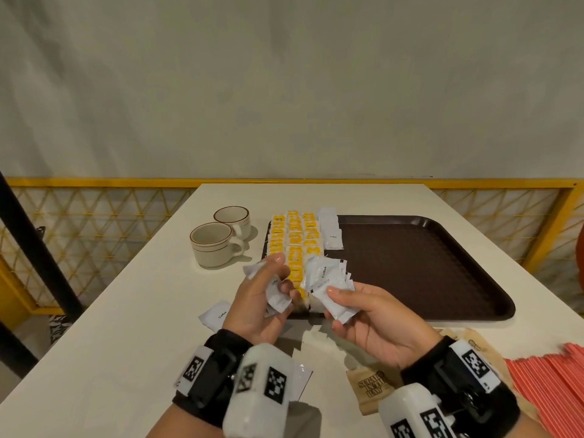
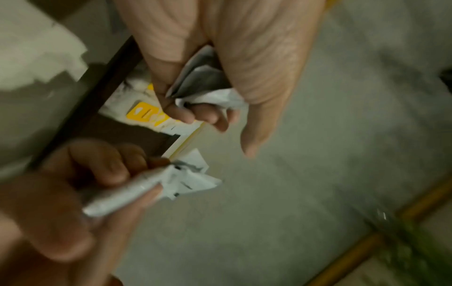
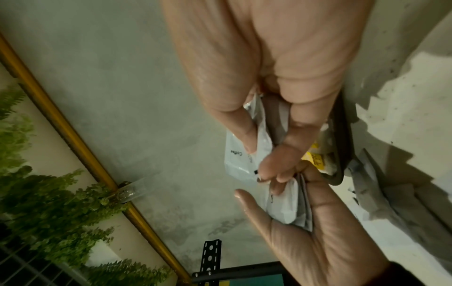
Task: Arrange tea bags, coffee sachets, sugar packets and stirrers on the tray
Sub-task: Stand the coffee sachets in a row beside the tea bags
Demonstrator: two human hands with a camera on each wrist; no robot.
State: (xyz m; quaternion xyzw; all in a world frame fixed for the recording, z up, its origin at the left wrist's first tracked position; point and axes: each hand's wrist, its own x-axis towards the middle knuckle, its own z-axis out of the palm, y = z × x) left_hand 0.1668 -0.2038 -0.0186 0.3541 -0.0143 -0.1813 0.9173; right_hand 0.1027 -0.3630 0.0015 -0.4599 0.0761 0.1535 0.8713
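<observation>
Both hands hover over the near left corner of the brown tray (image 1: pixel 426 263). My left hand (image 1: pixel 282 276) grips a few crumpled white coffee sachets (image 1: pixel 278 295), seen closer in the left wrist view as sachets (image 2: pixel 208 85) between thumb and curled fingers. A fanned bundle of white coffee sachets (image 1: pixel 325 279) is pinched in my right hand (image 1: pixel 335 308), thumb on top; the word "Coffee" shows on one sachet (image 3: pixel 240 158). Rows of yellow tea bags (image 1: pixel 294 241) fill the tray's left side, with a short column of coffee sachets (image 1: pixel 330 235) beside them.
Two cups (image 1: pixel 215 245) stand left of the tray. A loose coffee sachet (image 1: pixel 218 314) lies on the white table (image 1: pixel 126 343). Brown sugar packets (image 1: pixel 373 387) and red stirrers (image 1: pixel 550 384) lie near the front right. A yellow railing (image 1: pixel 94 182) runs behind.
</observation>
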